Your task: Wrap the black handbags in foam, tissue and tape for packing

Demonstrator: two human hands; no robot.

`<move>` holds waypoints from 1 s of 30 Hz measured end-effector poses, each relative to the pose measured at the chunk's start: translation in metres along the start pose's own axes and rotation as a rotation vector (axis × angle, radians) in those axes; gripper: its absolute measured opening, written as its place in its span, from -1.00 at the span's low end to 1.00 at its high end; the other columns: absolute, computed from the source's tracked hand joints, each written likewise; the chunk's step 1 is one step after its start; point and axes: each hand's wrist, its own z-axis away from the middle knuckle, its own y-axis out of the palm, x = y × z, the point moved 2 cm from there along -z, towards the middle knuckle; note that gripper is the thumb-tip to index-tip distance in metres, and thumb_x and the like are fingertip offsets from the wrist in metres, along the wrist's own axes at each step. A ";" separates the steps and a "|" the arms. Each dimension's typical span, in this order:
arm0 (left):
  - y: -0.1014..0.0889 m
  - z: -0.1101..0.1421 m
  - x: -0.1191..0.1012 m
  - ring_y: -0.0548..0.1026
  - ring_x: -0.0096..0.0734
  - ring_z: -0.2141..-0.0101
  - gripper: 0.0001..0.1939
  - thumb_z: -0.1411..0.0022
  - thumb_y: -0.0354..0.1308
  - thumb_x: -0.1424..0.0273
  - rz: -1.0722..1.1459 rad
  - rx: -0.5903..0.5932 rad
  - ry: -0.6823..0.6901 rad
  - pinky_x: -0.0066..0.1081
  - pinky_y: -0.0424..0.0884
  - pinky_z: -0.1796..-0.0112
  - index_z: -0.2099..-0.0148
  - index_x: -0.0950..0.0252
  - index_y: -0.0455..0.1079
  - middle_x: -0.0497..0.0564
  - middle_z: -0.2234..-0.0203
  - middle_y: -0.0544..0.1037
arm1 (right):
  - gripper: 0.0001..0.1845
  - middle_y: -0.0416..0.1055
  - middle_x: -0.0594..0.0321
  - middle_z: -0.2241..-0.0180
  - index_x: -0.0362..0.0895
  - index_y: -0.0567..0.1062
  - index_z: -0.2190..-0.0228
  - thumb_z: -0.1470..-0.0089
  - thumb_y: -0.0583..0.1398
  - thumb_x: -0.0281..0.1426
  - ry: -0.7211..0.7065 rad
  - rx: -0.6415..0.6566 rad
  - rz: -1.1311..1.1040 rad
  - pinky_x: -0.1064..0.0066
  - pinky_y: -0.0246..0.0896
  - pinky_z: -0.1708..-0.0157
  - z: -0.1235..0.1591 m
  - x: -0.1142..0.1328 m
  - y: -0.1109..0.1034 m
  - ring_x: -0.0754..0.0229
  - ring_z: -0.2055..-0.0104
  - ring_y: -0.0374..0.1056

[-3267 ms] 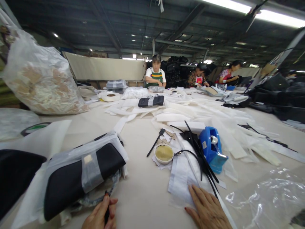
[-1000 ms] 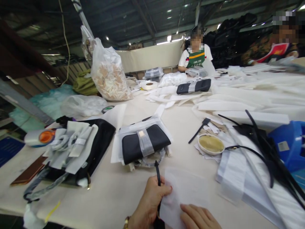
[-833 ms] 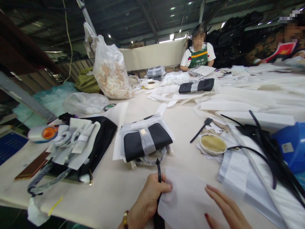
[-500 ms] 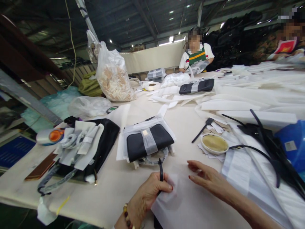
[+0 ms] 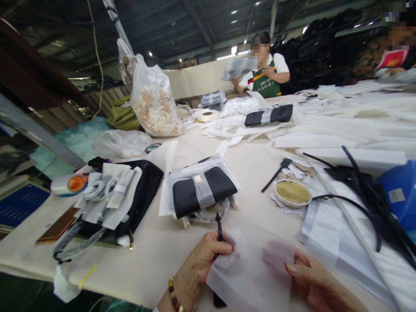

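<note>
In my left hand (image 5: 211, 253), closed, is a black strap (image 5: 219, 229) with a pointed tip, along with the left part of a thin translucent sheet (image 5: 251, 277). My right hand (image 5: 308, 273) takes the sheet's right edge between thumb and fingers; those fingers show only blurred through it. Just beyond my hands a black handbag (image 5: 204, 191) lies on white wrapping, a clear band around its middle and its wrapped handle toward me. The strap's lower dark end (image 5: 219, 300) shows beneath my left hand.
To the left lies a larger black bag (image 5: 146, 182) with wrapped handles. On the right are a round dish of yellowish paste (image 5: 293, 193), black straps (image 5: 360, 190) and a blue container (image 5: 398, 195). A stuffed plastic bag (image 5: 156, 102) stands behind. Across the table a co-worker (image 5: 268, 78) lifts a wrapped item.
My right hand has moved down to the sheet and now has its edge, and the sheet is spread wider between my hands. The co-worker has raised a wrapped item.
</note>
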 end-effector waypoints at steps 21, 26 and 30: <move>-0.001 0.068 -0.001 0.49 -0.35 0.55 -0.61 0.09 0.26 0.20 -0.030 -0.130 -0.057 -0.42 0.32 0.51 0.31 0.37 0.26 0.10 0.54 0.53 | -0.55 0.54 0.16 0.24 -0.08 0.60 0.29 0.30 0.39 -0.16 0.098 -0.093 0.431 0.32 0.25 0.07 -0.017 0.022 -0.004 -0.01 0.09 0.37; 0.023 0.063 0.009 0.50 -0.39 0.54 -0.43 0.25 0.28 0.05 0.008 -0.099 -0.114 -0.39 0.36 0.44 0.29 0.31 0.20 0.04 0.53 0.52 | -0.68 0.53 0.19 0.42 -0.15 0.56 0.29 0.16 0.32 -0.29 0.212 0.249 0.131 0.39 0.30 0.34 -0.037 -0.014 0.037 0.15 0.38 0.42; 0.020 0.050 0.031 0.48 -0.37 0.56 -0.36 0.23 0.20 -0.08 -0.094 -0.167 -0.170 -0.42 0.31 0.48 0.26 0.27 0.11 0.01 0.55 0.50 | -0.76 0.50 0.18 0.53 -0.22 0.54 0.42 0.22 0.34 -0.38 0.233 0.297 -0.016 0.46 0.26 0.45 -0.050 -0.027 0.054 0.22 0.50 0.40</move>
